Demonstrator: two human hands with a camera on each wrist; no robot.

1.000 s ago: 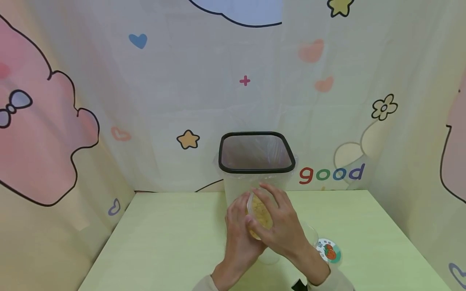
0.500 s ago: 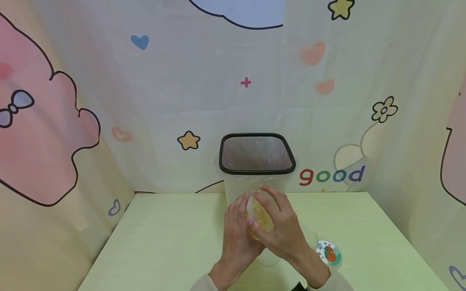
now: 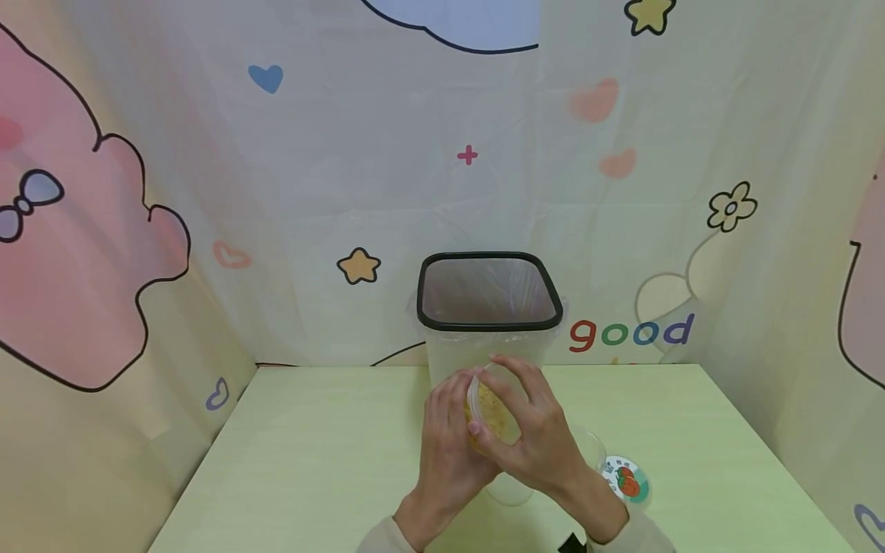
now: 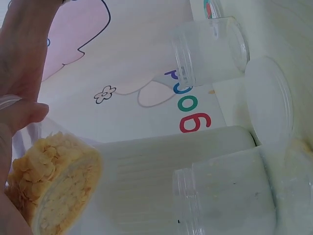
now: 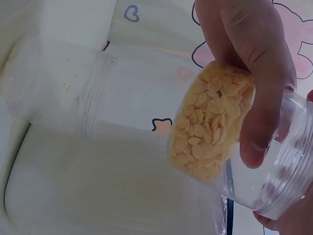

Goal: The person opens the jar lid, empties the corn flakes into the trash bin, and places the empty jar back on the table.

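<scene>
A clear jar partly filled with pale yellow flakes [image 3: 492, 408] is held up between both hands, tilted, in front of the bin. The left hand [image 3: 448, 445] grips its body from the left side. Curled fingers and the thumb of the right hand [image 3: 542, 438] span the jar's upper end. In the right wrist view the flakes [image 5: 210, 127] lie heaped at one end, with the threaded neck [image 5: 286, 156] at the other. Whether a lid sits on the neck cannot be told. The left wrist view shows the jar's flake-filled bottom end [image 4: 68, 191].
A bin with a black rim [image 3: 489, 327] and clear liner stands behind the hands. Clear jars, one [image 4: 210, 54] farther off and one [image 4: 225, 196] nearer, stand on the table, with a translucent disc [image 4: 269, 100] between. A printed round lid [image 3: 628, 481] lies right.
Both hands keep hold of the jar almost in place. The left hand and forearm have shifted slightly left, and the jar's angle has changed a little.
</scene>
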